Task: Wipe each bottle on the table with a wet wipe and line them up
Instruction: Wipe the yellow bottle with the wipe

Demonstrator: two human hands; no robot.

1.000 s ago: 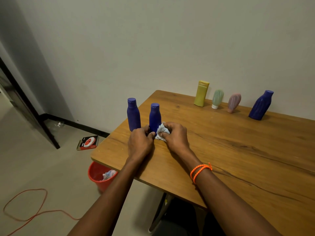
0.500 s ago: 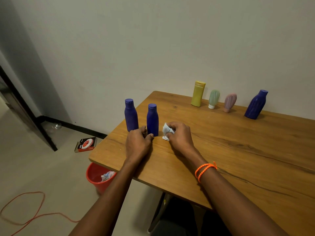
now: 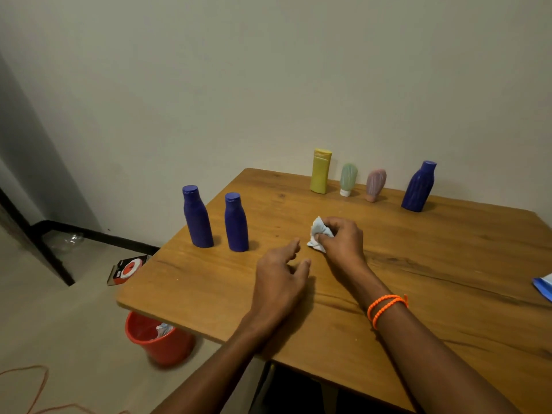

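Two dark blue bottles stand upright side by side near the table's left edge: the left blue bottle [image 3: 197,218] and the right blue bottle [image 3: 236,223]. Along the back by the wall stand a yellow bottle [image 3: 320,171], a small green bottle [image 3: 348,179], a pink bottle [image 3: 375,185] and a ribbed blue bottle [image 3: 418,186]. My right hand [image 3: 342,242] grips a crumpled white wet wipe [image 3: 319,237] just above the wood. My left hand [image 3: 282,277] hovers with relaxed fingers, holding nothing, to the right of the two blue bottles.
The wooden table [image 3: 433,309] stands against a pale wall. A blue-and-white packet [image 3: 544,286] pokes in at the right edge. On the floor to the left sit a red bucket [image 3: 161,342] with used wipes, a small box [image 3: 127,268] and a red cord [image 3: 35,392].
My left hand let go of the right blue bottle and drew back to the right. My right hand carried the wipe rightward, away from the bottle.
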